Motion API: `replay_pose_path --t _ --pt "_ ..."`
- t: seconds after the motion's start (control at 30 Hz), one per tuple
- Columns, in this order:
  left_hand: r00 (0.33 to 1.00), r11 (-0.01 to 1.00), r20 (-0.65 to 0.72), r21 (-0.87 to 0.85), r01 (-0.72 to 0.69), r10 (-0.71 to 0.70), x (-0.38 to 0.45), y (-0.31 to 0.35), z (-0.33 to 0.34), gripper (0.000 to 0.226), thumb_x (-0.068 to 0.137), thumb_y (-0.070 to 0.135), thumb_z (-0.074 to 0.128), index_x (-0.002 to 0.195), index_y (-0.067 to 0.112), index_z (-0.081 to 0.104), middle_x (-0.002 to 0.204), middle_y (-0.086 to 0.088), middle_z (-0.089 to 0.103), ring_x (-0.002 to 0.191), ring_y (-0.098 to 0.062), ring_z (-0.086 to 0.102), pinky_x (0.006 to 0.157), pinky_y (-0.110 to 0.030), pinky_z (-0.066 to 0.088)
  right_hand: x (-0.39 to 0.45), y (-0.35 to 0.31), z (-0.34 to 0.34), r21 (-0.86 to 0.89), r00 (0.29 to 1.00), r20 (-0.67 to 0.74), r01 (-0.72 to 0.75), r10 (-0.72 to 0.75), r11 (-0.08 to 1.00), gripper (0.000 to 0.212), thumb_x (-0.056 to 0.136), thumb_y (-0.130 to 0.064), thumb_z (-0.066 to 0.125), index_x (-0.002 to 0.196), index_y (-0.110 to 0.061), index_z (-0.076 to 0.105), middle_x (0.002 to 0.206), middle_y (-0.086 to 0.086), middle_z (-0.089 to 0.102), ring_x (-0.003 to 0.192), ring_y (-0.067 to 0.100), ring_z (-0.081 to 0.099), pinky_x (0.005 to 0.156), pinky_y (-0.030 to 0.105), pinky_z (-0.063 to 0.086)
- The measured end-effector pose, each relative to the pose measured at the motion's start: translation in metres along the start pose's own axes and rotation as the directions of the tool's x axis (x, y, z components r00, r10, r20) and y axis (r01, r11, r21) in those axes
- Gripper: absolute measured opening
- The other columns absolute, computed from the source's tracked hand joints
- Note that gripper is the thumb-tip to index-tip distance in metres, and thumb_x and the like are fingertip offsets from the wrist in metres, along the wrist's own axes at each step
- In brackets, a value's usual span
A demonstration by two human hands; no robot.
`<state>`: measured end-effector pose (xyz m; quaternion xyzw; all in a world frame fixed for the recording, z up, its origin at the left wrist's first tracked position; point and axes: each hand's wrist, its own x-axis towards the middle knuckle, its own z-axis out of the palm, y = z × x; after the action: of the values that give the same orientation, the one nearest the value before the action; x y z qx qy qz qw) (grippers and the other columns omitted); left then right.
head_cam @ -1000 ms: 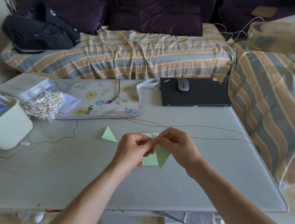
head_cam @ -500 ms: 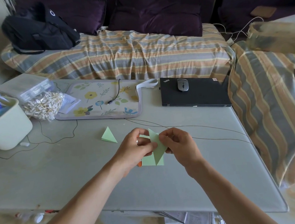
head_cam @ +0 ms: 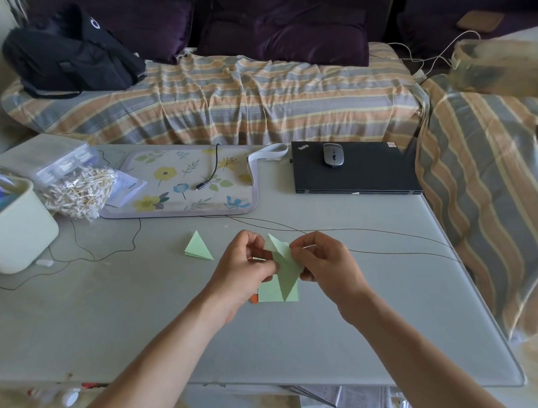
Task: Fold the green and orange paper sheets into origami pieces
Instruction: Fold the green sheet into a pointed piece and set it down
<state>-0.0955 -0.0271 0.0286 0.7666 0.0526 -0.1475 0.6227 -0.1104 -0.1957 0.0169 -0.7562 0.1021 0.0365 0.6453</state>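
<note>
My left hand [head_cam: 243, 273] and my right hand [head_cam: 326, 261] both pinch a partly folded light green paper piece [head_cam: 286, 262] held just above the grey table [head_cam: 138, 302]. Under it lies a flat stack of green sheets [head_cam: 269, 292], with an orange sheet [head_cam: 254, 299] showing only as a small corner at its left edge. A finished green folded triangle [head_cam: 199, 248] lies on the table to the left of my hands.
A thin dark cable [head_cam: 382, 241] runs across the table behind my hands. Farther back are a floral mat [head_cam: 188, 186], a closed black laptop [head_cam: 358, 173] with a mouse [head_cam: 333, 154], a cream bin [head_cam: 6, 233] and a bag of cotton swabs [head_cam: 78, 192]. A striped sofa stands beyond.
The green piece has turned between my fingers, its pointed tip now rising upward between the hands; both hands stay in nearly the same spot over the stack.
</note>
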Motion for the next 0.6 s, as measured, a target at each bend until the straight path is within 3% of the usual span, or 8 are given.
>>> replay_pose_path --t 0.13,0.23,0.4,0.5,0.6 --pt "0.996 0.992 0.009 0.091 -0.089 0.088 -0.0008 -0.0006 0.0004 0.018 0.082 -0.001 0.059 0.091 0.015 0.057 0.078 0.009 0.062 0.058 -0.008 0.05 0.061 -0.033 0.042 0.0014 0.0017 0.0021 -0.03 1.0 -0.005 0.013 -0.013 0.999 0.015 0.094 -0.01 0.062 0.087 -0.017 0.074 0.087 0.006 0.075 0.083 0.028 0.069 0.086 0.045 0.059" --pt "0.988 0.974 0.029 0.169 -0.153 0.15 -0.0024 -0.0006 0.0007 0.024 0.079 0.001 0.058 0.084 0.025 0.058 0.072 0.018 0.062 0.059 -0.005 0.053 0.053 -0.027 0.043 -0.0001 -0.001 0.0026 0.009 1.0 0.015 0.004 -0.004 1.0 0.015 0.097 -0.022 0.063 0.091 -0.016 0.075 0.09 0.004 0.077 0.088 0.025 0.072 0.093 0.048 0.058" --pt "0.955 0.893 0.082 0.339 -0.295 0.284 -0.0048 -0.0022 0.0037 0.026 0.077 -0.003 0.057 0.087 0.02 0.059 0.08 0.006 0.064 0.064 -0.005 0.051 0.057 -0.015 0.04 -0.0036 -0.0036 0.0035 0.021 0.995 0.104 -0.005 0.003 1.0 0.028 0.093 -0.04 0.07 0.093 -0.013 0.073 0.088 0.006 0.075 0.08 0.016 0.065 0.092 0.048 0.056" --pt "0.945 0.861 0.097 0.392 -0.325 0.312 -0.0056 -0.0032 0.0037 0.027 0.075 -0.005 0.056 0.088 0.018 0.06 0.079 0.004 0.063 0.063 -0.005 0.048 0.056 -0.017 0.038 -0.0019 -0.0012 0.0045 -0.009 0.996 0.089 0.009 -0.008 1.0 0.015 0.088 -0.034 0.073 0.088 -0.019 0.075 0.09 0.006 0.076 0.084 0.03 0.068 0.093 0.054 0.057" --pt "0.947 0.857 0.06 0.41 -0.312 0.316 -0.0036 -0.0055 0.003 0.019 0.079 0.003 0.061 0.088 0.019 0.061 0.076 0.008 0.057 0.061 -0.005 0.047 0.055 -0.025 0.047 -0.0002 -0.0001 0.0028 -0.05 0.997 0.082 0.01 -0.006 0.999 0.014 0.086 -0.032 0.065 0.084 -0.023 0.076 0.081 -0.002 0.073 0.081 0.02 0.066 0.091 0.056 0.056"
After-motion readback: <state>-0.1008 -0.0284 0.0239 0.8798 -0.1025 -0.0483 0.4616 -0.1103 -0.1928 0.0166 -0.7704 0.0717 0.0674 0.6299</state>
